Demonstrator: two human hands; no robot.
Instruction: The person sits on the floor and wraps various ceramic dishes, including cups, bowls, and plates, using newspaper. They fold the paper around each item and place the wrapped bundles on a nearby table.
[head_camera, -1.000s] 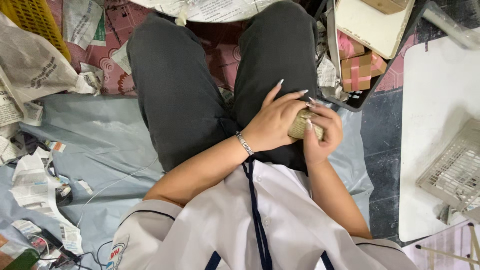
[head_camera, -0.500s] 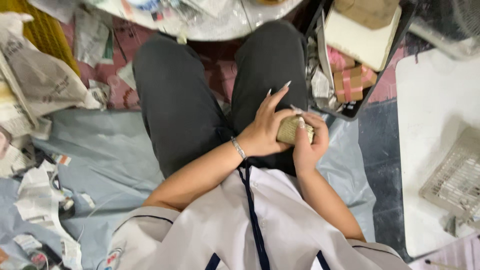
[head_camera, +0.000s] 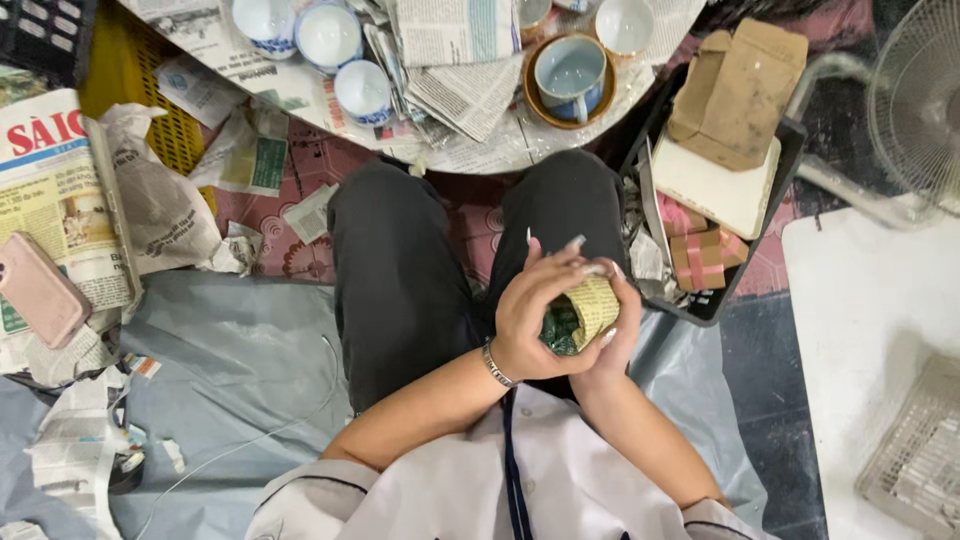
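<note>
A pink phone (head_camera: 38, 290) lies at far left on newspaper (head_camera: 50, 190), beside a yellow crate (head_camera: 170, 125). Further right, white cups (head_camera: 328, 35) and a blue cup (head_camera: 570, 72) stand on the paper-covered round surface (head_camera: 480, 150). Below it, over the lap, the left hand (head_camera: 535, 320) grasps a small bundle (head_camera: 580, 312) half wrapped in newsprint, dark green showing at its open end. The right hand (head_camera: 618, 330) cups the bundle from the other side, fingers closed on it. At right, a black tray (head_camera: 712, 305) holds cardboard boxes (head_camera: 735, 90).
</note>
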